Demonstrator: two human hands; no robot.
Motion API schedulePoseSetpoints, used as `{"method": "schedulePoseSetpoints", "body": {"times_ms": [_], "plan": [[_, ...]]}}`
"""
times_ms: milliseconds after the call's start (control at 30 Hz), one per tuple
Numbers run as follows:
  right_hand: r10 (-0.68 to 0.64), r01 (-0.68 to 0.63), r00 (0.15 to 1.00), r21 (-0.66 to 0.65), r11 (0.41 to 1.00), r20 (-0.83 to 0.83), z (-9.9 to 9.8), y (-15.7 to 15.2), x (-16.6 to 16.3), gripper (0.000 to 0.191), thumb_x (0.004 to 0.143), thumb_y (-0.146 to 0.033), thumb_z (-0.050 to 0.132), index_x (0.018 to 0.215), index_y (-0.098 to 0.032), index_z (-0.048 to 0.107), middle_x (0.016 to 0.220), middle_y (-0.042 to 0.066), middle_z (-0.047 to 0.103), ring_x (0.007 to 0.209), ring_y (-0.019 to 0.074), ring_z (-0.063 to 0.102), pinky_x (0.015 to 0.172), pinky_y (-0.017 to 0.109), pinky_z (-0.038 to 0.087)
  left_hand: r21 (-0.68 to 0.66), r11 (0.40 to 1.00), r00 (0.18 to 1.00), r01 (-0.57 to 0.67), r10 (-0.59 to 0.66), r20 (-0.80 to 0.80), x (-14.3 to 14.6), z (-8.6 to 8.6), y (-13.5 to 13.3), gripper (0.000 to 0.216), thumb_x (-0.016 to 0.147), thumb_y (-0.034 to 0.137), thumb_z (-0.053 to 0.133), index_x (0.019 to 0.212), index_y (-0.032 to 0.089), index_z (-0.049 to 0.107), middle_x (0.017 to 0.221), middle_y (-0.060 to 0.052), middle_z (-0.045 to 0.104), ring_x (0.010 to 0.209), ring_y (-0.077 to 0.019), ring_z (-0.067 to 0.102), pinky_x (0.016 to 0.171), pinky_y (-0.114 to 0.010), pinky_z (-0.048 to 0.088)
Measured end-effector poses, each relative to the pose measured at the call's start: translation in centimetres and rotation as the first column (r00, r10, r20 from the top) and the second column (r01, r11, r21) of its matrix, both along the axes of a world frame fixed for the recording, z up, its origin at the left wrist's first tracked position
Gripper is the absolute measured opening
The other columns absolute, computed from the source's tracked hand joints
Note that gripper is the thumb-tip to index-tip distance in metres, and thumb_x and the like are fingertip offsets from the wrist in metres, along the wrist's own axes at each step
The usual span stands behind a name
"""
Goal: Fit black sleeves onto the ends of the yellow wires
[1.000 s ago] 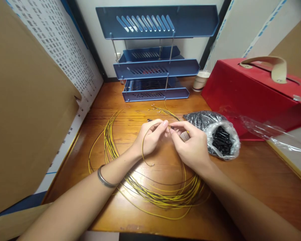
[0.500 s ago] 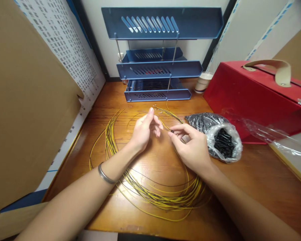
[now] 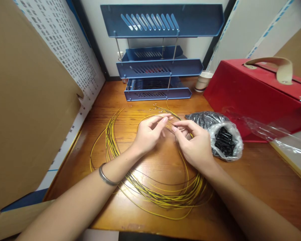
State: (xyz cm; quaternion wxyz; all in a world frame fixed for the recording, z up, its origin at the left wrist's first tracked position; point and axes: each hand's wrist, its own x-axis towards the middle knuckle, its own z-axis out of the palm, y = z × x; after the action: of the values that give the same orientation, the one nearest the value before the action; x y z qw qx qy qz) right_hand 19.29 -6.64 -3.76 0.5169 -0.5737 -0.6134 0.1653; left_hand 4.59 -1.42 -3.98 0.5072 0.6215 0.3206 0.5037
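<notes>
A loose coil of several thin yellow wires (image 3: 163, 195) lies on the wooden desk (image 3: 261, 180). My left hand (image 3: 149, 134) is above the coil's far side, fingers curled and pinching one yellow wire (image 3: 150, 117) that arcs over it. My right hand (image 3: 194, 145) sits just to its right, thumb and forefinger pinched together near the left fingertips on something small and dark that I cannot make out. The wires' terminal ends (image 3: 157, 107) fan out just beyond both hands. A metal bangle (image 3: 104, 175) is on my left wrist.
A clear plastic bag of small black parts (image 3: 223, 140) lies right of my right hand. Behind it stands a red box with a tan handle (image 3: 256, 90). A blue three-tier tray rack (image 3: 158, 67) and a paper cup (image 3: 202, 81) stand at the back. Cardboard (image 3: 27, 110) walls the left.
My left hand opened and drew away half a second ago, then came back and pinched a yellow wire next to my right fingertips. My right hand stayed nearly still.
</notes>
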Motion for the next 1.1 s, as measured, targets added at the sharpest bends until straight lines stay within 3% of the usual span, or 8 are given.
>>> {"method": "schedulePoseSetpoints", "body": {"times_ms": [67,167,367,533,633,833,967,1100], "plan": [[0.006,-0.006,1.000,-0.005,1.000,0.022,-0.1,0.0,-0.1,0.012,0.086,-0.025,0.065,0.093,-0.017,0.072,0.078,0.002,0.071,0.057,0.0119,0.054,0.056,0.026,0.044,-0.004,1.000,1.000,-0.015,0.015,0.022,0.1,0.1,0.0,0.037,0.092,0.044,0.061,0.109,0.013,0.072,0.116,-0.014,0.074,0.048,-0.0054,0.057,0.049,-0.021,0.049],[0.000,0.001,0.999,-0.018,1.000,0.039,-0.1,-0.1,-0.1,0.012,0.085,-0.025,0.065,0.091,-0.018,0.072,0.078,0.001,0.071,0.055,0.0117,0.054,0.055,0.026,0.043,0.015,0.999,0.999,-0.050,0.050,0.002,0.0,0.1,0.0,0.038,0.097,0.046,0.053,0.102,0.014,0.072,0.108,-0.011,0.075,0.046,-0.0051,0.055,0.049,-0.021,0.048],[-0.007,0.008,0.999,-0.033,0.999,0.046,-0.3,-0.1,-0.1,0.011,0.084,-0.026,0.067,0.090,-0.018,0.072,0.072,0.001,0.069,0.052,0.0116,0.053,0.054,0.026,0.043,0.167,0.975,0.977,-0.146,0.168,-0.129,-0.2,-0.5,0.4,0.035,0.099,0.043,0.050,0.089,0.016,0.070,0.091,-0.006,0.072,0.069,-0.0107,0.062,0.070,-0.022,0.050],[0.027,-0.030,0.992,0.024,0.999,0.121,-0.3,-0.1,-0.3,0.010,0.084,-0.022,0.067,0.091,-0.017,0.072,0.074,0.001,0.071,0.054,0.0120,0.057,0.058,0.027,0.045,-0.071,0.985,0.977,-0.159,0.167,0.133,0.2,-0.4,0.8,0.035,0.100,0.046,0.047,0.086,0.017,0.059,0.077,-0.003,0.067,0.063,-0.0094,0.061,0.066,-0.022,0.051],[0.028,-0.034,0.989,0.040,0.999,0.148,-0.3,-0.1,-0.3,0.009,0.084,-0.021,0.067,0.090,-0.017,0.072,0.073,0.000,0.070,0.054,0.0120,0.057,0.058,0.026,0.045,-0.119,0.984,0.970,-0.132,0.153,0.190,0.4,-0.1,0.7,0.035,0.099,0.049,0.049,0.084,0.018,0.056,0.071,0.000,0.062,0.056,-0.0085,0.058,0.058,-0.021,0.050],[0.013,-0.016,0.993,0.020,1.000,0.119,-0.4,0.0,-0.1,0.008,0.083,-0.020,0.067,0.089,-0.018,0.072,0.073,0.000,0.070,0.054,0.0123,0.058,0.058,0.026,0.046,0.006,0.999,0.999,-0.034,0.033,0.033,0.2,-0.2,0.0,0.038,0.096,0.052,0.052,0.083,0.017,0.059,0.068,0.001,0.061,0.051,-0.0070,0.055,0.053,-0.020,0.046],[-0.038,0.039,0.995,-0.012,0.999,0.096,-0.4,0.0,0.0,0.009,0.083,-0.023,0.067,0.089,-0.018,0.072,0.072,0.001,0.071,0.053,0.0126,0.057,0.057,0.027,0.046,0.103,0.991,0.995,-0.086,0.090,-0.037,0.0,-0.2,-0.2,0.039,0.098,0.049,0.050,0.082,0.016,0.064,0.066,0.001,0.060,0.051,-0.0069,0.053,0.056,-0.021,0.045],[-0.003,0.003,0.994,-0.001,1.000,0.113,-0.3,-0.1,-0.1,0.009,0.084,-0.023,0.065,0.089,-0.019,0.072,0.073,0.001,0.071,0.054,0.0130,0.058,0.059,0.027,0.046,0.175,0.974,0.983,-0.145,0.161,-0.083,-0.1,0.1,-0.4,0.037,0.098,0.046,0.052,0.082,0.017,0.070,0.061,0.001,0.059,0.054,-0.0080,0.054,0.060,-0.022,0.045]]}}
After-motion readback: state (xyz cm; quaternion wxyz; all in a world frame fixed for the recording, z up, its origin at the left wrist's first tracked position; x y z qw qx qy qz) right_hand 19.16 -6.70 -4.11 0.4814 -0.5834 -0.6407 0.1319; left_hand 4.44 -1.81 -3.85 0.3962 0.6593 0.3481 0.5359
